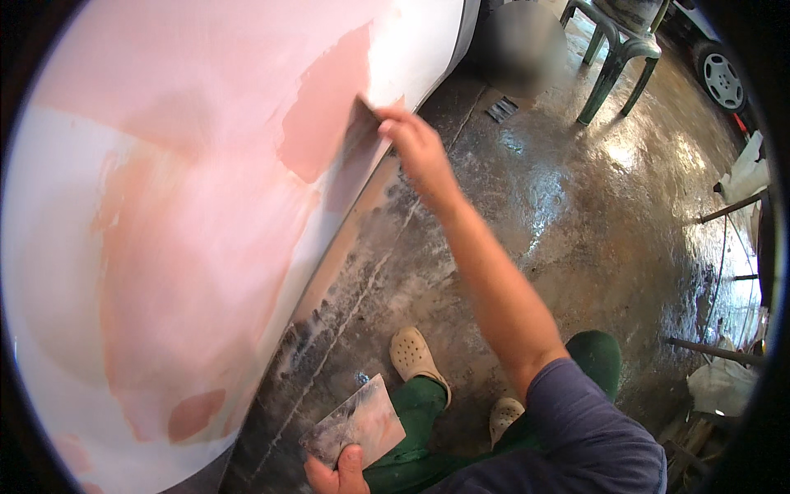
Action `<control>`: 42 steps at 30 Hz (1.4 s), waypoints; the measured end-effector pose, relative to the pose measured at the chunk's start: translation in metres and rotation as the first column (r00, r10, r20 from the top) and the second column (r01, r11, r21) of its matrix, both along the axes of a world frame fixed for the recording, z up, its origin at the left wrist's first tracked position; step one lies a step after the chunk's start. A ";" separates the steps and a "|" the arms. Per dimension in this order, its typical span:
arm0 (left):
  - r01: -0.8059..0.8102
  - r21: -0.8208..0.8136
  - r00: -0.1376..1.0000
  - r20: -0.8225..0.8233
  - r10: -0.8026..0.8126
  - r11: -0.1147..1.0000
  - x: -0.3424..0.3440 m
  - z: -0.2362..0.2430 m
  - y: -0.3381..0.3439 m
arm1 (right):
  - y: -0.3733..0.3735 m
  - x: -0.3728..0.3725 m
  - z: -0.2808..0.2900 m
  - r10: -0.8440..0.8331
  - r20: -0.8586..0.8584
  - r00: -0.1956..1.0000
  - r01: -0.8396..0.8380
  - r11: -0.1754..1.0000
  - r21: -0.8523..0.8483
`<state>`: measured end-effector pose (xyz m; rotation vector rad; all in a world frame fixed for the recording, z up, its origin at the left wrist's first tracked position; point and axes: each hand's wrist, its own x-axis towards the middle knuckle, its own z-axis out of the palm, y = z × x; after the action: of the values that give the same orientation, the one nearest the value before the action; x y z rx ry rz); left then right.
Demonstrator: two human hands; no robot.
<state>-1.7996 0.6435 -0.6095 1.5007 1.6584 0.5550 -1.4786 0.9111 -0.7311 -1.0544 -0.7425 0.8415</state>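
Observation:
On the left stands a large, curved white car body panel with patches of pinkish filler over much of it. My right hand reaches up to the panel's right side, fingers closed on a thin dark putty spreader. The spreader's edge is at the darker pink patch; its exact contact is hard to make out. Low in view, my left hand grips a flat rectangular plate by its lower corner, thumb on top. Pinkish putty and grey smears cover the plate's face.
The wet, stained concrete floor lies right of the panel. A dark green plastic chair stands at the far right, near a car wheel. Metal bars and white sheeting line the right edge. My beige clogs are below.

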 end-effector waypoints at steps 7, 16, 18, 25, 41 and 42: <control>0.028 0.131 0.989 0.143 -0.047 0.991 0.009 -0.019 0.000 | -0.072 -0.089 -0.026 0.207 0.151 0.966 -0.212 0.977 0.012; 0.136 0.246 0.920 0.329 -0.215 0.960 0.072 0.026 0.022 | -0.193 0.059 -0.002 0.465 -0.801 0.376 -0.399 0.862 0.313; 0.179 0.379 0.890 0.331 -0.313 0.908 0.102 0.034 0.036 | -0.223 0.089 0.020 0.462 -0.778 0.426 -0.316 0.882 0.350; 0.245 0.139 0.556 0.791 -0.256 0.960 0.202 -0.003 0.093 | -0.286 0.110 0.032 -0.048 -0.239 0.970 0.075 0.991 0.109; 0.260 -0.096 0.496 0.867 -0.047 0.961 0.225 -0.051 0.119 | -0.289 0.084 0.012 -0.098 0.903 0.417 0.056 0.995 0.082; 0.270 -0.070 0.467 0.881 -0.068 0.960 0.230 -0.042 0.116 | -0.295 0.101 0.004 -0.051 0.929 0.368 0.115 0.993 0.009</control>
<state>-1.5696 0.7599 -0.6513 0.9130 0.6890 0.8325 -1.3774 0.6163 -0.7268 -1.6216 -1.6225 0.0525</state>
